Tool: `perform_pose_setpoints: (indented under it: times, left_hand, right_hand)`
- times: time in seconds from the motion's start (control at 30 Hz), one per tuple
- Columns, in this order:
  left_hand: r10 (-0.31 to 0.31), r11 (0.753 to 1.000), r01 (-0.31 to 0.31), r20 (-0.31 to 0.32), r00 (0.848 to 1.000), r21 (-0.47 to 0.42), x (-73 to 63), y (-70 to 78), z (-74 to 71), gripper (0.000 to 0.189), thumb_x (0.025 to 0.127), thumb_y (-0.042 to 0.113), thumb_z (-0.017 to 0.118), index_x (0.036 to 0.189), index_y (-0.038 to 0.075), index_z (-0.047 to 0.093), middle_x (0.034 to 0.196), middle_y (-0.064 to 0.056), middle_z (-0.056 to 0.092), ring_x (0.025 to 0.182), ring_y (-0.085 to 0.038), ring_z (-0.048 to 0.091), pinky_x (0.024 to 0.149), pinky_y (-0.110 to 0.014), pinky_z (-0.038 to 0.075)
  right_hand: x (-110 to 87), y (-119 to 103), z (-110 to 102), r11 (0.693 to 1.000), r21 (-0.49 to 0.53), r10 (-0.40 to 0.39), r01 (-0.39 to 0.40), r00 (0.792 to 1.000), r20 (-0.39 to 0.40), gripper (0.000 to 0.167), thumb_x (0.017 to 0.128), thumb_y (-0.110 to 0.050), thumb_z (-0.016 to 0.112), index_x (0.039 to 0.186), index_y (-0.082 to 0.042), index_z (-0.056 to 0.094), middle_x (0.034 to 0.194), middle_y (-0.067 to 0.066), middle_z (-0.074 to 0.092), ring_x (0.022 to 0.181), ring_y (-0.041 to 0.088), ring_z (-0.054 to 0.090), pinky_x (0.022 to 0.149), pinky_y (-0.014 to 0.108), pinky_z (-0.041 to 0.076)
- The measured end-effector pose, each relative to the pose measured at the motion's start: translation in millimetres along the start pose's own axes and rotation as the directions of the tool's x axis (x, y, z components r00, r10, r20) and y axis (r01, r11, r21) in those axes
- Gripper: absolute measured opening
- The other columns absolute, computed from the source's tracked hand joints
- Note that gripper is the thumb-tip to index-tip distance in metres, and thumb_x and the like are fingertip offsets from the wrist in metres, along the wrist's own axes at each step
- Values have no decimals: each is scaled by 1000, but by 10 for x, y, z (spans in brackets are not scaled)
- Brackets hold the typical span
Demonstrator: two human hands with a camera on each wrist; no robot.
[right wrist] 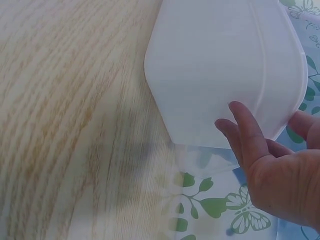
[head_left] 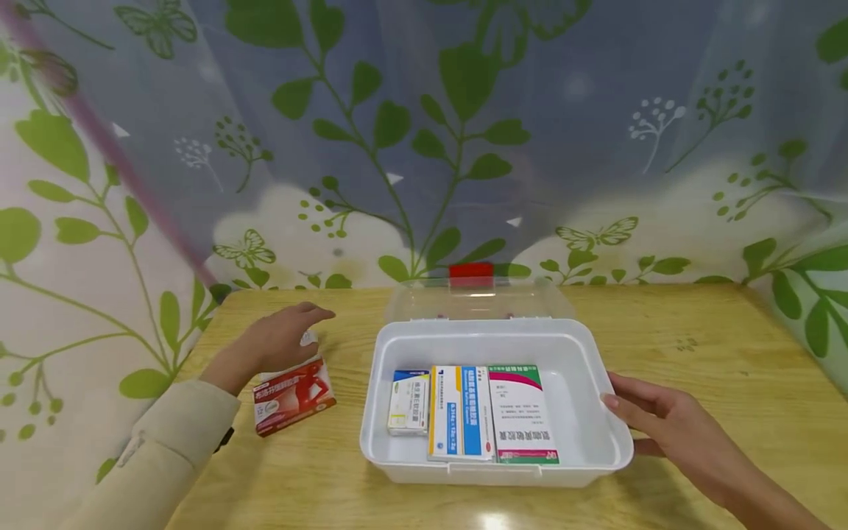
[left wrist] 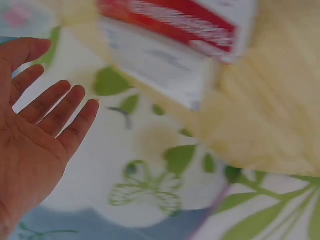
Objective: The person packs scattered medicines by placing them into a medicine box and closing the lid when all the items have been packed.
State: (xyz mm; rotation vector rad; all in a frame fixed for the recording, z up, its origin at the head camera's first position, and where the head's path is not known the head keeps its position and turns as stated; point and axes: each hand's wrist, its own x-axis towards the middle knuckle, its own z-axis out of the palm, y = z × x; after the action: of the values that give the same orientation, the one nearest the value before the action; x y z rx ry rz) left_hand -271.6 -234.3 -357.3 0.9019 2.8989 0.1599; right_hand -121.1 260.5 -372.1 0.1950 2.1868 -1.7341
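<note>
My left hand, fingers extended, hovers over the table's left side with nothing in its grasp. Just below it lies a red-and-white medicine box, and a white carton shows beside that in the left wrist view, blurred. In the head view the hand partly covers the carton. My right hand grips the right rim of a white plastic storage box, thumb over the edge and fingers against the outer wall. Inside stand a small white-and-blue medicine box, blue-and-yellow medicine boxes and a green-and-pink one.
The storage box's clear lid is hinged back behind it, with a red latch at its far edge. A wooden table carries everything. A leaf-patterned curtain hangs along the back and sides.
</note>
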Motion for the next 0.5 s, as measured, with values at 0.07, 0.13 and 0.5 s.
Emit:
perform_pose_setpoints:
  times: [0.07, 0.13, 0.5]
  left_hand:
    - [-26, 1000, 26, 24, 999, -14, -50, -101, 64, 50, 88, 15, 60, 136, 4, 50, 136, -23, 47, 116, -41, 50, 78, -51, 49]
    - [-51, 998, 52, 43, 998, -29, -88, -183, 112, 52, 87, 16, 61, 137, 5, 50, 137, -23, 46, 119, -43, 47, 82, -53, 47]
    - [-71, 997, 73, 59, 996, -30, -231, -367, 293, 52, 87, 20, 63, 135, 5, 52, 133, -22, 50, 118, -42, 49, 90, -56, 43]
  right_hand:
    - [4, 0, -7, 1000, 0, 6, -6, 1000, 2, 69, 94, -36, 61, 148, -3, 33, 142, 18, 43, 103, 22, 62, 79, 42, 55]
    - [-3, 1, -11, 1000, 4, 12, -12, 1000, 0, 69, 93, -36, 62, 148, -4, 33, 142, 18, 44, 104, 21, 62, 79, 42, 55]
    - [-4, 27, -19, 999, 38, 5, -5, 1000, 9, 67, 94, -34, 61, 147, -3, 33, 138, 16, 49, 103, 25, 63, 80, 42, 55]
